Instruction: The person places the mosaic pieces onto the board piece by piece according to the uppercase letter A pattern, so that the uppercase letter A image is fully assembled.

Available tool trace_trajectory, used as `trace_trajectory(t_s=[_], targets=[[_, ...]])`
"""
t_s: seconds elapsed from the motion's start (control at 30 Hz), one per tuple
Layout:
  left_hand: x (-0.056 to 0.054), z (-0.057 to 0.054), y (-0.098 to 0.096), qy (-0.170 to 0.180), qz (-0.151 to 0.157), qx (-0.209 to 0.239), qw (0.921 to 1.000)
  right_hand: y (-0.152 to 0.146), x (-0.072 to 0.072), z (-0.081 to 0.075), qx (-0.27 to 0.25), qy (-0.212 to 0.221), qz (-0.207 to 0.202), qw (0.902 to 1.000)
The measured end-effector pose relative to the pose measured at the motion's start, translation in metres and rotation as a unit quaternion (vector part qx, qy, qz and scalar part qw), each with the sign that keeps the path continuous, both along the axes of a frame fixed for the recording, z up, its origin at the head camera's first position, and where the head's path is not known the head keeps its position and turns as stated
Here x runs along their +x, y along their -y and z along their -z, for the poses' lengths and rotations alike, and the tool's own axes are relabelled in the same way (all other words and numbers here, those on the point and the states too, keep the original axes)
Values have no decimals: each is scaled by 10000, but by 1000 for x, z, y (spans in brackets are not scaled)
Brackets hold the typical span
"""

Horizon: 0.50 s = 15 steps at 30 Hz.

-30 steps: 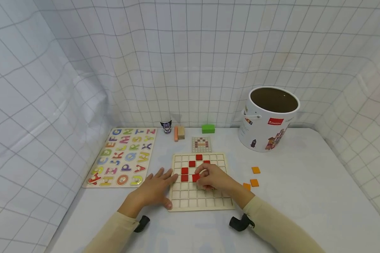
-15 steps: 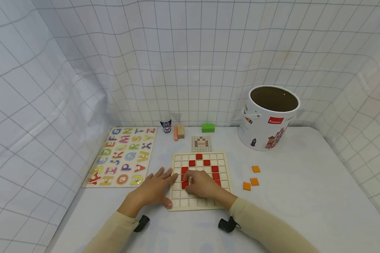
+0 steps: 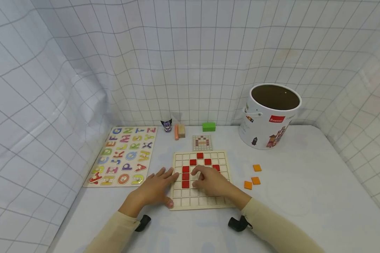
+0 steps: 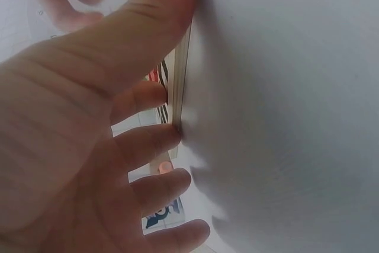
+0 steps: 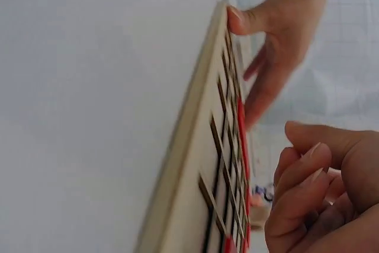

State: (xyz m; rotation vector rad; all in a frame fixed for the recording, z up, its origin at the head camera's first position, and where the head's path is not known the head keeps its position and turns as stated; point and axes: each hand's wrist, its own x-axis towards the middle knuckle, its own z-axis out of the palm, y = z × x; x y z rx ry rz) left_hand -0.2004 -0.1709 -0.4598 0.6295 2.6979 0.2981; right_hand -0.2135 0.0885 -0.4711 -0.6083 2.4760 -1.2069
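A wooden grid board (image 3: 185, 205) lies flat with several red square tiles (image 3: 185, 176) in its cells; the right-hand column of tiles is partly hidden behind my right hand. My left hand (image 3: 153, 189) is spread flat at the board's left edge, its thumb and a finger touching the rim. Above the middle of the board hovers my right hand (image 3: 212, 181), thumb and index finger apart and nothing between them. In the right wrist view its other fingers (image 5: 296, 205) are loosely curled. Behind the board lies a small pattern card (image 3: 202, 142) with a printed grid.
Orange square tiles (image 3: 255, 180) lie right of the board. A letter puzzle board (image 3: 150, 154) is at the left. Along the back stand a dark-eared figurine (image 3: 166, 125), orange (image 3: 176, 132) and plain wooden blocks (image 3: 182, 131), a green block (image 3: 208, 127) and a white bucket (image 3: 259, 130).
My right hand moved left to the left column, where a red tile it held now lies in the lowest filled cell. It has since drawn back right, without the tile. My left hand stays put.
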Motion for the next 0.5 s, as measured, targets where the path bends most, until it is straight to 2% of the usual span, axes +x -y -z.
trace_trajectory(t_s=[0.13,0.23,0.37,0.5], targets=[[0,0,-2,-8,22,49,10000,-66,-1,-13,-361,60,68,9993],[1,1,-3,14,3,18,10000,-123,-4,-16,-434,223,508,9975],[2,1,-2,-7,-53,-63,10000,-187,-14,-7,-91,433,965,9943],[2,1,-2,-47,-28,-56,10000,-221,-24,5,448,446,959,9934]])
